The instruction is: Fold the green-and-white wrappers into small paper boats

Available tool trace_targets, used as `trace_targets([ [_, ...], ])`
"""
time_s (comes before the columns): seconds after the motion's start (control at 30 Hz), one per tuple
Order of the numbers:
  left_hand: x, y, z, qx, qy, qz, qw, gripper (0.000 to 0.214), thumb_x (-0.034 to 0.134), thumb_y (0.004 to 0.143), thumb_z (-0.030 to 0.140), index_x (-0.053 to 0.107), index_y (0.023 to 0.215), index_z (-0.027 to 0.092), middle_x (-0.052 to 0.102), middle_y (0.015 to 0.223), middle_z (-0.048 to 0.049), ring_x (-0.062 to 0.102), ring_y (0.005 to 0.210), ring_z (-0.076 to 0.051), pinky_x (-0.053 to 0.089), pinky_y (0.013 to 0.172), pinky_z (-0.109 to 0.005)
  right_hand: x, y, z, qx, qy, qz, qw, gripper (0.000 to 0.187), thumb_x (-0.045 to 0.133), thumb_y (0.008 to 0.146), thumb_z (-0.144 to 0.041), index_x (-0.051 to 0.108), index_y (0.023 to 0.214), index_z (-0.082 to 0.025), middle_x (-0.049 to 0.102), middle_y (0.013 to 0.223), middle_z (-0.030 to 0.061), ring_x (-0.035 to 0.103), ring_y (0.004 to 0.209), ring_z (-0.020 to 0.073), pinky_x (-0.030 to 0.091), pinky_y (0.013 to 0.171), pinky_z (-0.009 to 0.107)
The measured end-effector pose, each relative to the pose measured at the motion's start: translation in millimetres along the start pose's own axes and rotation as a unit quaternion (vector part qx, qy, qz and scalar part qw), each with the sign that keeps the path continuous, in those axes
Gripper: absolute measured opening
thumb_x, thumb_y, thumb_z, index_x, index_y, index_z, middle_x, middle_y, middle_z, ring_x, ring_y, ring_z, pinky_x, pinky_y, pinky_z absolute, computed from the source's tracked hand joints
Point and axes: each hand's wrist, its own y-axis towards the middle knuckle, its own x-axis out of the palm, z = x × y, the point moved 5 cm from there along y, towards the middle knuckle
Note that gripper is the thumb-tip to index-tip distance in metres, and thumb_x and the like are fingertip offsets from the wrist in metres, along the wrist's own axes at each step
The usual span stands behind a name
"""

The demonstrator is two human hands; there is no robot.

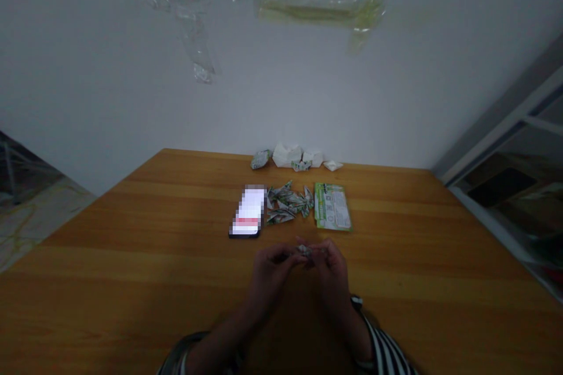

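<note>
Striped cloth sleeves [393,353] cover the forearms at the near edge, over a smooth wooden counter [132,258] with long streaks of grain. From the left, a flat, rectangular phone [250,211] with a glossy lit screen and dark edge lies on the boards; beyond it, at the far edge, sits a rumpled, rounded lump of printed paper [260,159]. Near the middle, the left hand [269,272] has its fingers clamped on the left side of a small, creased paper piece [303,250], held just above the counter between the two hands. Farther off lie sharp-pointed folded paper shapes [290,202], bunched together, and past them soft, crumpled white wads [287,156]. To the right, the right hand [333,266] pinches the piece's other side, its fingers partly hidden. Beyond it rests a flat, rectangular stack of green-and-white printed sheets [333,207], then a small, pointed white fold [333,165] near the pale wall [352,99].
</note>
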Motion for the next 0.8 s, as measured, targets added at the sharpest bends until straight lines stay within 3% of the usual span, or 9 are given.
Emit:
trace_targets([
  [0.17,-4.4,8.4,-3.3,0.015,0.018,-0.043,0.999,0.010,0.070,0.067,0.015,0.077,0.073,0.020,0.080,0.079,-0.0048,0.074,0.074,-0.023,0.058,0.073,-0.031,-5.9,8.6,2.0,0.002,-0.061,-0.021,0.998,0.008,0.062,0.082,-0.024,0.062,0.089,-0.020,0.075,0.089,0.0042,0.070,0.074,0.0174,0.053,0.064,0.025],
  [0.33,-11.5,12.8,-3.6,0.051,0.057,-0.061,0.995,0.015,0.070,0.068,0.015,0.078,0.077,0.023,0.080,0.083,-0.0039,0.074,0.076,-0.024,0.057,0.075,-0.033,-15.1,16.2,1.1,-0.052,-0.179,-0.077,0.980,0.032,0.070,0.072,-0.013,0.067,0.103,-0.023,0.070,0.070,-0.0021,0.065,0.060,0.0147,0.051,0.057,0.022],
  [0.4,-12.0,12.3,-2.7,0.066,0.068,-0.079,0.992,0.016,0.070,0.069,0.014,0.079,0.077,0.024,0.080,0.082,-0.0033,0.074,0.075,-0.023,0.057,0.074,-0.032,-16.7,17.3,-2.9,-0.100,-0.216,-0.101,0.966,0.033,0.073,0.070,-0.012,0.069,0.101,-0.024,0.072,0.080,0.0009,0.067,0.069,0.0164,0.052,0.060,0.023],
  [0.5,-10.9,10.7,-1.6,0.081,0.087,-0.102,0.988,0.015,0.068,0.072,0.015,0.079,0.076,0.025,0.080,0.080,-0.0025,0.074,0.073,-0.022,0.057,0.071,-0.029,-14.9,17.2,-8.4,-0.150,-0.232,-0.148,0.950,0.014,0.074,0.073,-0.015,0.074,0.084,-0.023,0.074,0.087,0.0050,0.068,0.080,0.0195,0.054,0.066,0.026],
  [0.57,-8.4,9.2,-0.2,0.083,0.097,-0.107,0.986,0.016,0.066,0.074,0.015,0.079,0.077,0.025,0.080,0.080,-0.0018,0.074,0.072,-0.022,0.057,0.071,-0.029,-14.8,16.7,-12.0,-0.164,-0.231,-0.138,0.949,0.006,0.072,0.076,-0.017,0.074,0.076,-0.023,0.074,0.080,0.0049,0.069,0.074,0.0192,0.054,0.066,0.027],
  [0.67,-3.7,5.5,5.2,0.077,0.089,-0.081,0.990,0.016,0.064,0.075,0.016,0.078,0.076,0.024,0.080,0.081,-0.0021,0.073,0.071,-0.022,0.057,0.068,-0.028,-14.8,14.0,-14.9,-0.160,-0.220,-0.080,0.959,0.011,0.071,0.077,-0.019,0.072,0.066,-0.021,0.075,0.073,0.0044,0.070,0.068,0.0195,0.054,0.064,0.026],
  [0.8,-0.6,0.8,7.6,0.024,0.031,-0.028,0.999,0.011,0.063,0.078,0.022,0.073,0.074,0.021,0.077,0.071,-0.0033,0.072,0.067,-0.021,0.057,0.063,-0.027,-12.6,9.8,-5.3,-0.100,-0.193,-0.016,0.976,0.014,0.073,0.074,-0.021,0.070,0.060,-0.019,0.073,0.062,0.0033,0.069,0.059,0.0197,0.054,0.059,0.026],
])
